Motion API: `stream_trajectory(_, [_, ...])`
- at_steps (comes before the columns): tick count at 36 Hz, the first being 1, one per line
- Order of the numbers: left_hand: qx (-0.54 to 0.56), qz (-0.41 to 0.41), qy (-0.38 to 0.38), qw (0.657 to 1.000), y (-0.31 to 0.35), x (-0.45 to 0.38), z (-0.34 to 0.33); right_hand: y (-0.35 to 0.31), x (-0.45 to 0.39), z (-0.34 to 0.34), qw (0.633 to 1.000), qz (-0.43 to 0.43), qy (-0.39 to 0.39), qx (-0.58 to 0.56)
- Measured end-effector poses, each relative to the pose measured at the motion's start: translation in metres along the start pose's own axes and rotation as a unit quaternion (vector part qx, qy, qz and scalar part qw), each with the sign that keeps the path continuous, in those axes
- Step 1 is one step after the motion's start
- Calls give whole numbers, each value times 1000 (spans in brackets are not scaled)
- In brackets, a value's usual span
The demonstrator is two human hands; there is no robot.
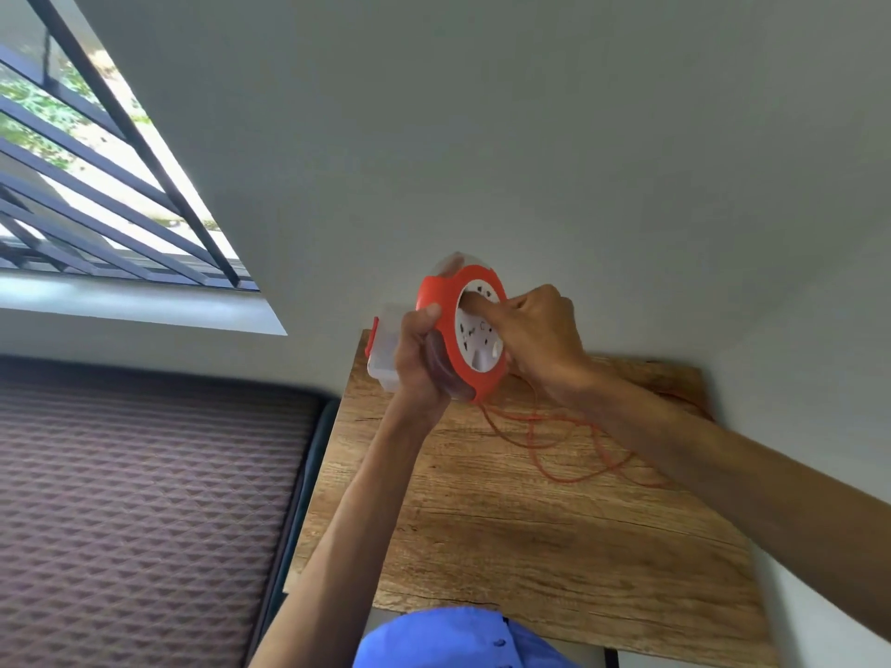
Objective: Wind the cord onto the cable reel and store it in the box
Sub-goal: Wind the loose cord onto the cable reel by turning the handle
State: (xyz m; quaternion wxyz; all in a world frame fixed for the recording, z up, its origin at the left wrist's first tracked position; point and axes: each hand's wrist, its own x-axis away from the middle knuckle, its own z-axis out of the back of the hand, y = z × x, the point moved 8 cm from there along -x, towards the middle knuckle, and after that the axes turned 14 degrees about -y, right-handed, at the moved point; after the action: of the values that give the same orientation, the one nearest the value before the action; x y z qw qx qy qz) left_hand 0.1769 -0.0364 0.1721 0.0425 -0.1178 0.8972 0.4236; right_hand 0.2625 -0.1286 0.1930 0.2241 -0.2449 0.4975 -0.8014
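Up above the far end of the wooden surface (530, 523) we hold the cable reel (463, 330), an orange ring around a white face with sockets. Our left hand (419, 354) is the grip on it: fingers clenched around the lower left rim, thumb lying over the orange edge. Our right hand (535, 330) comes in from the right and rests against the white face, its forefinger pressed into the upper part of the disc and the other fingers curled; we cannot tell whether it pinches anything there.

The reel stands on edge, its flat face turned toward our right hand and slightly toward us, so its axle runs roughly left to right. The orange cord (569, 450) drops from the bottom of the reel and lies in loose loops on the surface below our right forearm, trailing off toward the right edge.

Just behind our left hand, partly hidden by it, sits a clear plastic box (383, 349) with an orange clasp on its side, at the far left corner of the surface.

Left of the surface lies a bed with a brown quilted mattress (144, 499). Plain pale walls rise behind, and a window (96, 185) with dark bars opens at upper left.
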Motion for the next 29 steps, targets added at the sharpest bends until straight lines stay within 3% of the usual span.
stream_trajectory(5, [-44,-19,-25,999,4,1,5,21,0,-6,987,-110,-32,-113])
stream_trajectory(10, [17,-26,28,999,2,3,28,41,1,-10,950,-190,-134,-211])
stream_trajectory(12, [11,-25,18,999,0,2,32,39,0,-6,955,-161,-163,-186])
stream_trajectory(15, [32,-28,-25,999,0,-2,33,8,3,11,991,20,-112,65])
stream_trajectory(16, [47,-21,-27,998,-2,-3,35,-10,8,17,972,121,-61,194])
stream_trajectory(18, [63,-4,-14,998,-6,-3,40,-40,30,12,851,316,-17,419])
stream_trajectory(20, [58,14,-11,998,-9,-2,43,-41,45,-10,724,420,-79,542])
stream_trajectory(21, [51,20,-18,998,-9,-3,42,-36,47,-17,685,438,-107,571])
stream_trajectory(24, [55,46,-36,997,-8,-4,41,-31,45,-23,633,448,-125,619])
stream_trajectory(29, [77,73,-37,994,-7,1,34,-41,38,-17,586,491,-130,631])
